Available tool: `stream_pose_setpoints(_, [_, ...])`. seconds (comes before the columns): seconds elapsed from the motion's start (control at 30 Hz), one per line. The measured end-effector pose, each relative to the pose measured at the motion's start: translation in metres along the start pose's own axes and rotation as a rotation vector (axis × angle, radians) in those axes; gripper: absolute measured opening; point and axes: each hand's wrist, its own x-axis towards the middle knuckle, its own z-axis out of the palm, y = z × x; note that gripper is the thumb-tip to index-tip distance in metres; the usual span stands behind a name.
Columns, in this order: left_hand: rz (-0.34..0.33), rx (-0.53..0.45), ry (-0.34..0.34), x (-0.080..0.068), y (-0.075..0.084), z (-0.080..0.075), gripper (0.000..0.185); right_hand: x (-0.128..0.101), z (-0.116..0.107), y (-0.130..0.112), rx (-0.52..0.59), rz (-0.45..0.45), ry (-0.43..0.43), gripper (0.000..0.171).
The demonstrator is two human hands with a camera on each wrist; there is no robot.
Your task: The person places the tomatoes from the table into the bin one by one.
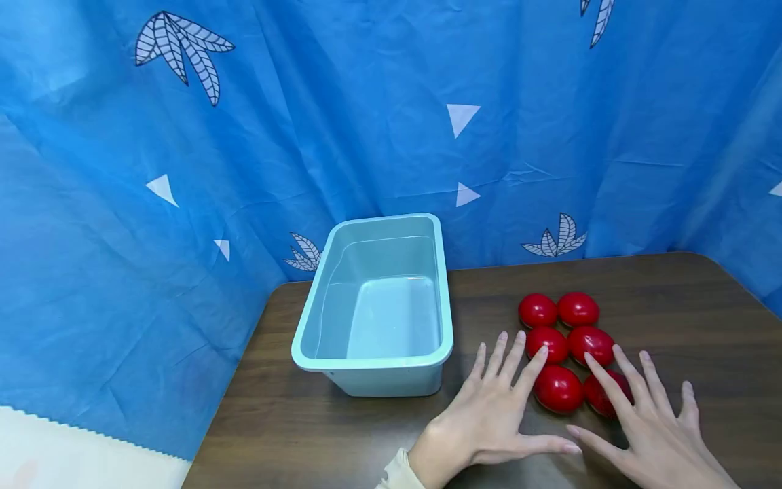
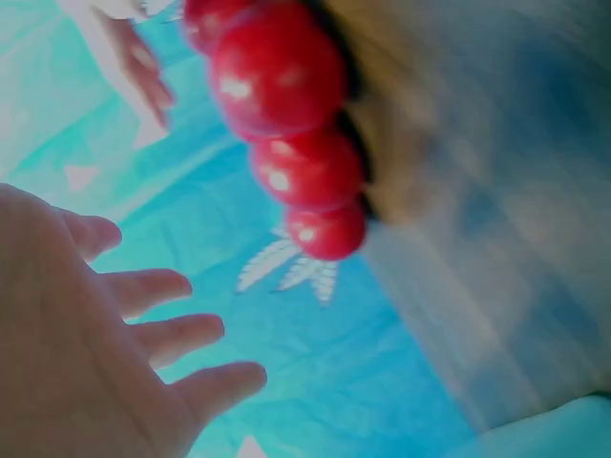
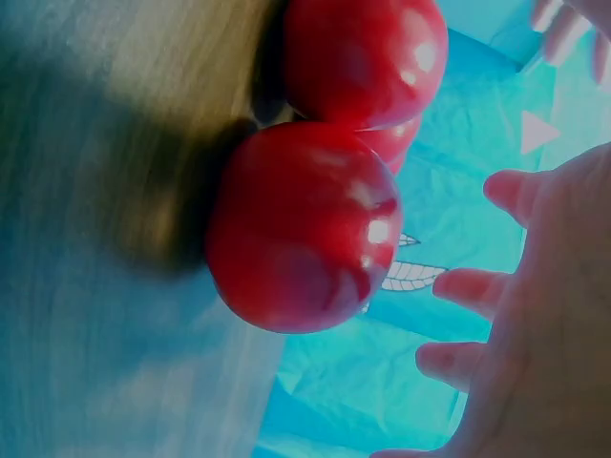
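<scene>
Several glossy red round things (image 1: 559, 389), smooth like fruit and of a kind I cannot tell, lie close together in two columns on the brown table. Above their near left side, my left hand (image 1: 482, 421) is spread, with its fingers straight and holding nothing. My right hand (image 1: 647, 435) is likewise spread at the near right, partly covering the front right red thing (image 1: 624, 384). Both wrist views show a gap between the fingers and the red things; one large red ball shape (image 3: 301, 229) fills the middle of the right wrist view.
A light blue plastic bin (image 1: 366, 365) with nothing inside stands on the table (image 1: 275, 428), left of the red things. Behind and to the left hangs a blue cloth (image 1: 379, 136) printed with leaves and white triangles.
</scene>
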Motion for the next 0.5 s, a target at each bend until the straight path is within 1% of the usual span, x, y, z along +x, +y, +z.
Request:
stream_pose_setpoints(0.07, [0.037, -0.023, 0.011, -0.005, 0.003, -0.008, 0.103, -0.001, 0.002, 0.001, -0.001, 0.011, -0.003, 0.123])
stream_pose_setpoints(0.13, [0.067, -0.06, 0.036, -0.012, 0.004, -0.019, 0.103, -0.002, 0.004, 0.002, -0.003, 0.024, -0.01, 0.122])
stream_pose_setpoints(0.23, [0.088, -0.123, 0.094, -0.025, 0.003, -0.042, 0.105, -0.003, 0.005, 0.003, -0.006, 0.038, -0.016, 0.121])
stream_pose_setpoints(0.27, [0.092, -0.136, 0.129, -0.031, 0.001, -0.052, 0.106, -0.003, 0.005, 0.003, -0.008, 0.041, -0.017, 0.12])
stream_pose_setpoints(0.33, [0.094, -0.158, 0.228, -0.045, -0.004, -0.07, 0.11, -0.003, 0.005, 0.004, -0.013, 0.047, -0.014, 0.121])
stream_pose_setpoints(0.37, [0.081, -0.163, 0.281, -0.053, -0.008, -0.079, 0.111, -0.004, 0.005, 0.005, -0.01, 0.044, -0.007, 0.121])
stream_pose_setpoints(0.43, [0.029, -0.171, 0.4, -0.071, -0.019, -0.095, 0.11, -0.004, 0.004, 0.007, -0.01, 0.039, -0.002, 0.123])
stream_pose_setpoints(0.5, [-0.057, -0.171, 0.521, -0.088, -0.035, -0.107, 0.105, -0.005, 0.003, 0.012, -0.011, 0.037, 0.011, 0.126])
